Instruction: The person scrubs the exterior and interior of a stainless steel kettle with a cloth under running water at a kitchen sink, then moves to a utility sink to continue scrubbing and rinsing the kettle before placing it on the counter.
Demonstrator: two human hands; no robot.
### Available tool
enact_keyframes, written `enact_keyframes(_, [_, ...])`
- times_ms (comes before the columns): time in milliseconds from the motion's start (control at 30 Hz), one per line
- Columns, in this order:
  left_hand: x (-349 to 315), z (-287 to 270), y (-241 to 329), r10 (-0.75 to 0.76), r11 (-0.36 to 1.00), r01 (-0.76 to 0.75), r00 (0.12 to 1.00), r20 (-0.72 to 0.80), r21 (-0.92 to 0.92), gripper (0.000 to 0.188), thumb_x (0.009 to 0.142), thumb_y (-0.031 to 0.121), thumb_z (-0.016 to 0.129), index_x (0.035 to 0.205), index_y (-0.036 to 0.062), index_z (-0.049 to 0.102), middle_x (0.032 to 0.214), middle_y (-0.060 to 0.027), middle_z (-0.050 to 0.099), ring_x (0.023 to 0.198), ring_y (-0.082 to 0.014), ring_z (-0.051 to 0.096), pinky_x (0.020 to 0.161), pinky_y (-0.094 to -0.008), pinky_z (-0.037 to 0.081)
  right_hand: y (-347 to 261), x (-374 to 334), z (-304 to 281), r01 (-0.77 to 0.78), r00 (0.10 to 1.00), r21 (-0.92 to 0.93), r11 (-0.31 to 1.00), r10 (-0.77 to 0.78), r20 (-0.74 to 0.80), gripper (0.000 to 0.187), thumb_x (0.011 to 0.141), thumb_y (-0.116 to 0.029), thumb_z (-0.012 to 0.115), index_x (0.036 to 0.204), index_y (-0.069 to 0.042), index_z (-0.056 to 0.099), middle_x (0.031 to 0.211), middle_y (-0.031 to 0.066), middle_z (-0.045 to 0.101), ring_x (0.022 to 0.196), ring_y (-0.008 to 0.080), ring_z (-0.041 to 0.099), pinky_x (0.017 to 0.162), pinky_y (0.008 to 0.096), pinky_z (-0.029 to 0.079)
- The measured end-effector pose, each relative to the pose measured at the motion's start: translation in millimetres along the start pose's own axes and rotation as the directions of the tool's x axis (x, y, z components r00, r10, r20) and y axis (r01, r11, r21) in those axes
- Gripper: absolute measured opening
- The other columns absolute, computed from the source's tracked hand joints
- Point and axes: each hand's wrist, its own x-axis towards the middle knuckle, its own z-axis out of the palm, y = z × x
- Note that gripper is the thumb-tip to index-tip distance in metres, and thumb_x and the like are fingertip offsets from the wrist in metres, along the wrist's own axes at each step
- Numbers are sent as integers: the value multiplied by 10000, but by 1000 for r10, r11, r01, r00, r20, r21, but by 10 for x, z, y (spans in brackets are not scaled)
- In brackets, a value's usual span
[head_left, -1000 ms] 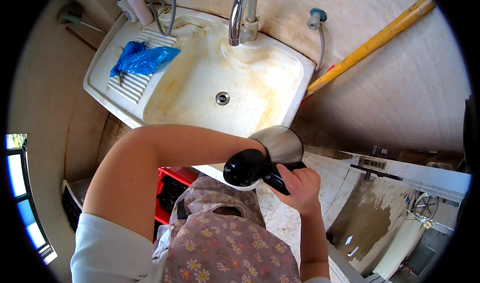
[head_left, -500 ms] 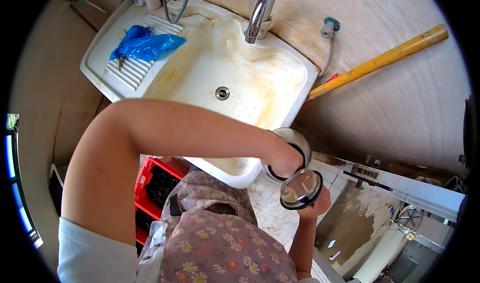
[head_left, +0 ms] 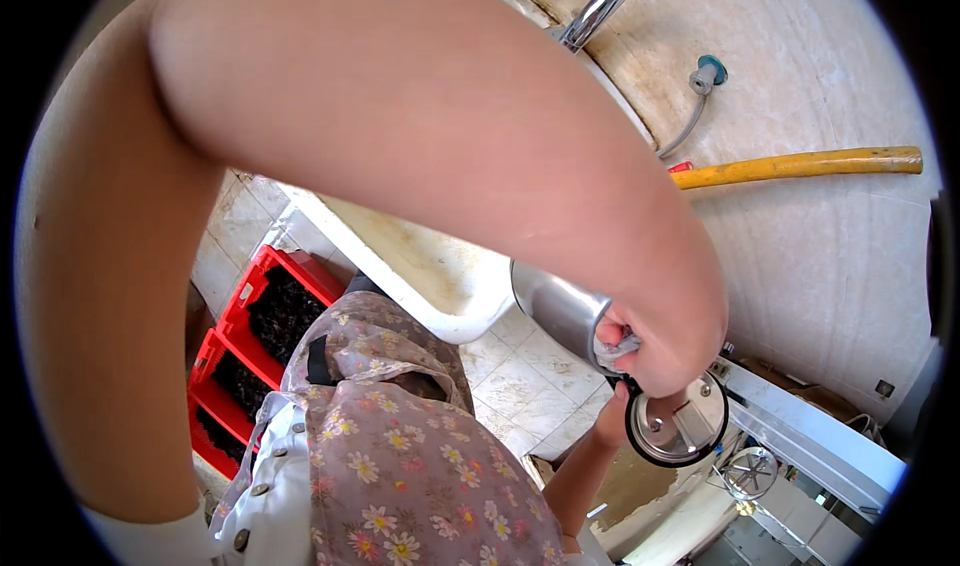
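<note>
My left arm crosses the whole picture from the upper left, and my left hand (head_left: 665, 341) is closed on a small grey cloth (head_left: 615, 348) at the mouth of a shiny steel kettle (head_left: 555, 306). The kettle's round lid (head_left: 680, 428), black-rimmed with a metal inside, hangs open just below that hand. My right hand (head_left: 608, 418) comes up from below and grips the kettle next to the lid. It is mostly hidden behind the left hand and the lid. The kettle's handle cannot be made out.
A stained white sink (head_left: 420, 266) with a chrome tap (head_left: 600, 6) stands against the wall, largely covered by my arm. A yellow pole (head_left: 800, 166) lies along the wall at right. Red crates (head_left: 260, 316) sit on the tiled floor (head_left: 520, 376) under the sink.
The kettle's lid, shut a second ago, now hangs open. My left arm has risen close to the camera and hides most of the sink. My left hand went to the kettle's mouth.
</note>
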Motion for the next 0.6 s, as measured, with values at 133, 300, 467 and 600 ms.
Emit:
enact_keyframes(133, [-210, -77, 130, 32, 996, -21, 992, -124, 91, 172, 715, 132, 560, 668, -33, 583, 589, -151, 558, 562, -278, 571, 528, -396, 442, 191, -33, -23, 33, 999, 2, 999, -33, -1, 604, 653, -180, 767, 1129, 18, 451, 1090, 148, 511, 962, 267, 547, 809, 365, 489])
enact_keyframes(300, [-607, -282, 315, 72, 979, -6, 945, -319, 205, 182, 727, 142, 545, 674, -29, 577, 597, -159, 561, 569, -292, 571, 534, -400, 442, 595, -334, -151, 64, 997, -61, 996, -61, 46, 721, 651, -108, 794, 1222, 27, 376, 1194, 153, 460, 1041, 254, 518, 847, 363, 485])
enact_keyframes(467, [-956, -501, 509, 87, 955, 63, 874, -478, 288, 192, 739, 152, 530, 680, -26, 572, 606, -167, 565, 576, -306, 572, 539, -405, 441, -33, 25, 46, 17, 999, -37, 999, -19, -51, 550, 622, -332, 814, 1005, 13, 623, 868, 126, 661, 732, 274, 642, 701, 357, 516])
enact_keyframes(600, [-1163, -557, 558, 87, 938, 125, 818, -569, 324, 201, 748, 160, 518, 685, -24, 567, 613, -173, 568, 581, -317, 572, 543, -409, 440, -183, 135, 98, 11, 1000, -33, 999, -11, 11, 554, 611, -356, 819, 978, 14, 627, 903, 116, 642, 783, 251, 621, 726, 342, 501])
